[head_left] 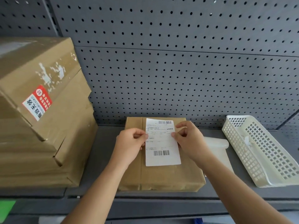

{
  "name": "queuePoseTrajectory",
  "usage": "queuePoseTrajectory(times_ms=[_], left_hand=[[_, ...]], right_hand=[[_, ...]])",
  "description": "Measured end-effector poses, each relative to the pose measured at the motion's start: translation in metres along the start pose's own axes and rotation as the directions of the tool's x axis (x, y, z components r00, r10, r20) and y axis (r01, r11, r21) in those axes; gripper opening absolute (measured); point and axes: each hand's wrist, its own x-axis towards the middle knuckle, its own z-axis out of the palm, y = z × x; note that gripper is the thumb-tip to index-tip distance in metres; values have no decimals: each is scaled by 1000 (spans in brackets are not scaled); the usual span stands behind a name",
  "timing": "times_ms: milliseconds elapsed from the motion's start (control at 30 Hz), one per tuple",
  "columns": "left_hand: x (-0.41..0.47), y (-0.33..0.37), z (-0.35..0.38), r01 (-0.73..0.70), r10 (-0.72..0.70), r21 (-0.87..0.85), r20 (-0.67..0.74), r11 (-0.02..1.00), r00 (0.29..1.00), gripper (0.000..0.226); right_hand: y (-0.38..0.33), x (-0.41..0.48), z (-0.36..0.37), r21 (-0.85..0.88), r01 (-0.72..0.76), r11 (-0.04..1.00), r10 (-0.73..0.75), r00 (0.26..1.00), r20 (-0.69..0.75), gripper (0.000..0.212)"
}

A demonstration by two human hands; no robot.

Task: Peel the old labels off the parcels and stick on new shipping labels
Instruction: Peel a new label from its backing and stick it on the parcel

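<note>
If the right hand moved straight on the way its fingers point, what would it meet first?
The shipping label, which the right hand pinches; beyond it probably the left hand, though depth is unclear.

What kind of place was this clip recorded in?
Probably a stockroom or parcel-handling bay: grey pegboard shelving, stacked cardboard boxes, and a barcoded shipping label held over a brown parcel.

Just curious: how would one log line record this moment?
left hand pinches shipping label | right hand pinches it | label held over parcel
</note>
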Motion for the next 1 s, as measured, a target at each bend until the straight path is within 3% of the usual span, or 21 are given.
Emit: queuePoseTrajectory(times_ms=[533, 800, 867, 933, 1000], left_hand=[[17, 2, 10, -37, 37, 365, 7, 930, 999, 19], [18, 5, 15, -48, 38, 479, 31, 877, 999, 18], [15, 6, 13, -92, 87, 510, 35, 855, 996, 22], [12, 2, 13, -232, 242, 574, 60, 785, 968, 32], [11, -1, 12, -376, 384, 604, 123, 703, 915, 42]], right_hand=[[0, 4, 15, -319, 98, 943, -93, 995, 29, 7], [0, 8, 22, -498, 161, 852, -162, 986, 40, 8], [2, 8, 21, -530, 171, 831, -173, 984, 46, 9], [5, 7, 20, -585, 174, 792, -188, 981, 38, 9], [10, 7, 20, -632, 227, 741, -301, 954, -10, 12]])
